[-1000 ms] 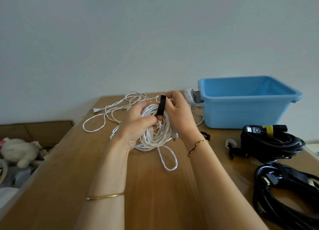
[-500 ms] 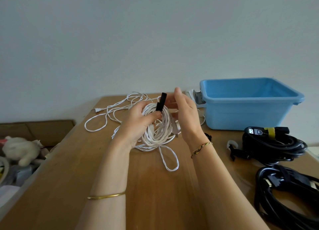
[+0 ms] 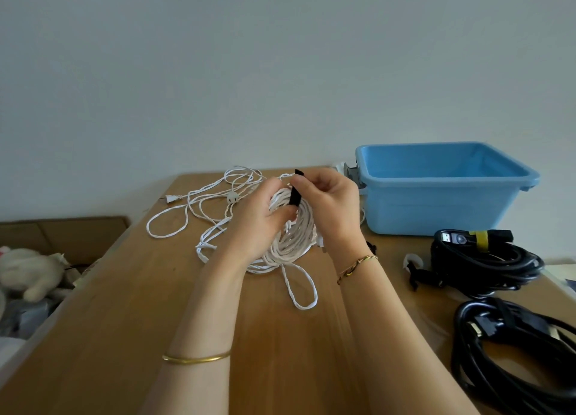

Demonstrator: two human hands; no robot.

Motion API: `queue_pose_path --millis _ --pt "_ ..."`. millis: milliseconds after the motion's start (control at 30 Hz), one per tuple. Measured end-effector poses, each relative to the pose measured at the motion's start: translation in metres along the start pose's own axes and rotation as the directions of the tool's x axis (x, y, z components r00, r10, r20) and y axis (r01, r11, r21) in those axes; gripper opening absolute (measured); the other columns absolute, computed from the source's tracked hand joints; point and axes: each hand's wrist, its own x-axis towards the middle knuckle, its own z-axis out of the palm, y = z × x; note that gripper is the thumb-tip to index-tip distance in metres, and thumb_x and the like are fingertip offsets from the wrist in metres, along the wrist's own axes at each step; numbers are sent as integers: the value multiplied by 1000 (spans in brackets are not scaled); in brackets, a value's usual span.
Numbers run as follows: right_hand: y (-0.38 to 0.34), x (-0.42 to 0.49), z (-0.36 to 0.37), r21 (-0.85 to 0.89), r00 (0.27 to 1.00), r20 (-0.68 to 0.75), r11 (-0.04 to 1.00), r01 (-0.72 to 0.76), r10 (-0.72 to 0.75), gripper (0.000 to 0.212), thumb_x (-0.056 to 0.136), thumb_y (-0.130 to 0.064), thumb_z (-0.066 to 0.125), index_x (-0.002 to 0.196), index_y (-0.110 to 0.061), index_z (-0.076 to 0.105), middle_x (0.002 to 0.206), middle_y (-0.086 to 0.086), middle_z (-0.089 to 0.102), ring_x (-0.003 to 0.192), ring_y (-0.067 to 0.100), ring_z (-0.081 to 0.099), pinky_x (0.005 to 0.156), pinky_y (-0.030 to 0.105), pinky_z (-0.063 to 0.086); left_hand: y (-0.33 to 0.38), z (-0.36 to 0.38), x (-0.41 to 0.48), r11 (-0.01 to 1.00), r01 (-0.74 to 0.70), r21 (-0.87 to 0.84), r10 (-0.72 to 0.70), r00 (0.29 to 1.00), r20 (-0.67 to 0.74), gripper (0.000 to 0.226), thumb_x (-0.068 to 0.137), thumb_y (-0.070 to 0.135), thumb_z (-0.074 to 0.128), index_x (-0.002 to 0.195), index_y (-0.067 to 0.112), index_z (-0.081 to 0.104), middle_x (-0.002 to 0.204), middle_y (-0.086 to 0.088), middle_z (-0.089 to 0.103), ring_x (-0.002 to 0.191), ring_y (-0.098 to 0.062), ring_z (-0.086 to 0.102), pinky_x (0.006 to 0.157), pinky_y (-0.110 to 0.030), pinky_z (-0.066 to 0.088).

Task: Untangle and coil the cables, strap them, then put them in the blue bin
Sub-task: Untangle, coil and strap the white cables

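Strapping is the step going on. The left hand (image 3: 260,224) is clutching the white coil (image 3: 291,243) just above the table (image 3: 124,290), its grip curled round the gathered loops. The right hand (image 3: 327,202) is pinching the upper end of the black strap (image 3: 294,194) between thumb and fingertips. The strap is lying across the top of the bundle, and its lower end seems pinned under the left thumb.

To my eye, tension is what matters here. The left grip should be squeezing the loops tight while the right is drawing the strap round and pressing it onto itself. A long loose tail (image 3: 232,198) ending in a plug (image 3: 172,198) is trailing across the table behind, and one loop is hanging out in front. I'd be winding those in first. The blue bin (image 3: 436,193) is sitting just to the right, apart from the hands.
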Motion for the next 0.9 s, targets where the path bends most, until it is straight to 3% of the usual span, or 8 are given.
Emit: queue_pose_path --millis 167,267,367,500,600,733,900 --pt "3 0 7 103 976 0 971 -215 216 22 79 -5 68 61 -12 58 63 8 56 64 21 53 62 37 46 -6 1 -1 998 -12 65 12 1000 4 21 89 11 60 109 18 57 99 10 63 93 -7 59 82 -34 47" --pt "6 -2 9 176 957 4 942 -287 291 15 82 -4 64 70 -10 60 69 10 57 68 24 54 60 34 47 -5 3 -2 992 -15 122 13 1000 15 18 91 15 60 105 23 53 93 16 59 89 -5 58 72 -21 44" --pt "6 2 2 200 944 -15 926 -319 328 9 83 -1 64 90 -7 63 79 10 61 70 21 59 57 28 51 0 8 -4 991 -8 137 4 1000 28 22 91 19 61 109 23 49 100 13 57 93 -3 55 68 -10 38" --pt "10 6 -4 231 895 -5 871 -433 446 13 83 5 61 80 -8 61 78 11 60 68 22 58 61 30 52 9 9 -8 985 12 170 -21 998 52 22 91 25 61 103 27 43 95 14 54 85 5 52 68 -16 41" --pt "10 9 -8 292 854 52 810 -509 518 14 85 8 59 83 -5 61 86 18 61 66 26 59 63 35 53 17 10 -8 979 -24 202 4 995 98 23 91 23 62 103 25 42 92 13 53 84 -1 53 73 -27 43" --pt "-1 9 -20 299 841 123 788 -538 527 28 84 10 59 112 5 59 88 21 62 62 24 61 57 30 55 26 15 -8 973 -64 223 33 989 141 27 90 20 63 102 26 39 94 14 50 88 -10 52 77 -32 41" --pt "-23 7 -28 150 890 26 878 -454 456 29 85 7 58 114 -1 59 96 18 63 73 23 61 60 26 53 38 22 -8 991 -53 124 44 996 75 33 89 24 65 106 24 38 93 20 47 83 1 51 65 -13 36"
